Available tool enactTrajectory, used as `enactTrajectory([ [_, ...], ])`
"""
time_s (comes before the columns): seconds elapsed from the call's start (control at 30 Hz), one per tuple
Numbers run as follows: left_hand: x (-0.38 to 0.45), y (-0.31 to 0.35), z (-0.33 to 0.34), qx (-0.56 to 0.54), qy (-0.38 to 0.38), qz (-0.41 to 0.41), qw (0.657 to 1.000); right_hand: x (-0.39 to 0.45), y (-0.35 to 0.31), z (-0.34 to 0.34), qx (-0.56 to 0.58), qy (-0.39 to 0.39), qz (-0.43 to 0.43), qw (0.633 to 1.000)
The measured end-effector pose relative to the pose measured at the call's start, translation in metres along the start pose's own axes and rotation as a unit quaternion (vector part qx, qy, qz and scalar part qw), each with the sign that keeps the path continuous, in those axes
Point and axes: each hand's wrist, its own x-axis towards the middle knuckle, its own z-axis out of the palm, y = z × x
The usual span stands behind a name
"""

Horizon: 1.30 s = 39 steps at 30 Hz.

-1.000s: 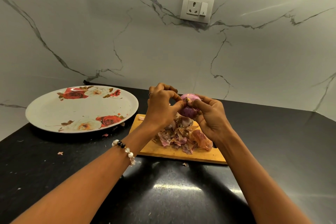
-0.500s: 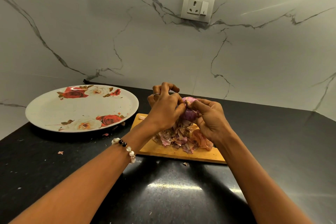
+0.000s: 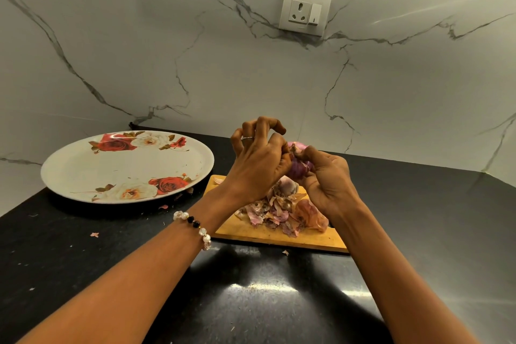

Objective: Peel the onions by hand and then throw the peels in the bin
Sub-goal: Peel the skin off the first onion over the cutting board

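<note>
Both hands have drifted a touch to the right and lifted vs a sec ago, and the left hand [image 3: 258, 160] has rolled over the onion [image 3: 298, 166] so less of the bulb shows now. Looks like the peel is coming away near the top tip, so this onion is prob. close to bare, though the binning step hasn't started; no bin in view.

Left hand: thumb and forefinger pinched at the onion's top, seemingly on a strip of skin, other fingers curled up and clear, ring visible. Can't tell exactly how much skin it has hold of. Right hand [image 3: 325, 180] cups the onion from the side and below, fingers wrapped round it, thumb up near the tip. So both are clenched on the onion, none released.

The onion sits in the air between the hands, just above the far end of the cutting board [image 3: 243, 230], which lies mid-table toward the back edge. Under it the peel pile [image 3: 282, 211] covers the board's middle. The flowered plate [image 3: 83, 167] sits at the table's left back corner, a few peel scraps [image 3: 94, 234] loose on the table near it.
</note>
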Motion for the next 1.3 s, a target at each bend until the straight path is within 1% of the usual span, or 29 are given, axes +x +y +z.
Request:
enactTrajectory([
  [0.3,0.0,0.002,-0.001,-0.065,0.006,0.002,0.998,-0.004,-0.004,0.002,0.043,0.002,-0.004,0.999],
  [0.43,-0.001,0.005,-0.001,-0.093,0.009,0.0,0.996,-0.005,-0.005,0.004,0.043,0.008,-0.009,0.999],
  [0.57,0.003,0.008,-0.009,-0.14,0.056,-0.027,0.988,0.005,-0.012,-0.008,0.073,0.067,-0.011,0.995],
  [0.63,0.005,0.003,-0.013,-0.166,0.061,-0.037,0.983,0.009,-0.017,-0.016,0.081,0.074,-0.013,0.994],
  [0.8,0.001,-0.004,-0.009,-0.15,0.012,-0.055,0.987,0.005,-0.016,-0.007,0.05,0.023,-0.017,0.998],
  [0.9,0.0,-0.003,-0.006,-0.13,0.024,-0.062,0.989,0.003,-0.011,-0.006,0.045,0.003,-0.007,0.999],
  [1.0,0.001,0.003,-0.008,-0.129,0.036,-0.127,0.983,0.003,-0.012,-0.008,0.053,-0.002,-0.005,0.999],
  [1.1,0.001,0.008,-0.012,-0.12,-0.008,-0.176,0.977,0.002,-0.013,-0.008,0.059,-0.019,-0.009,0.998],
  [1.2,0.0,0.011,-0.011,-0.139,-0.051,-0.199,0.969,0.0,-0.011,-0.007,0.051,-0.049,-0.013,0.997],
  [1.3,-0.001,0.012,-0.015,-0.2,-0.068,-0.229,0.95,0.0,-0.009,-0.006,0.058,-0.078,-0.012,0.995],
])
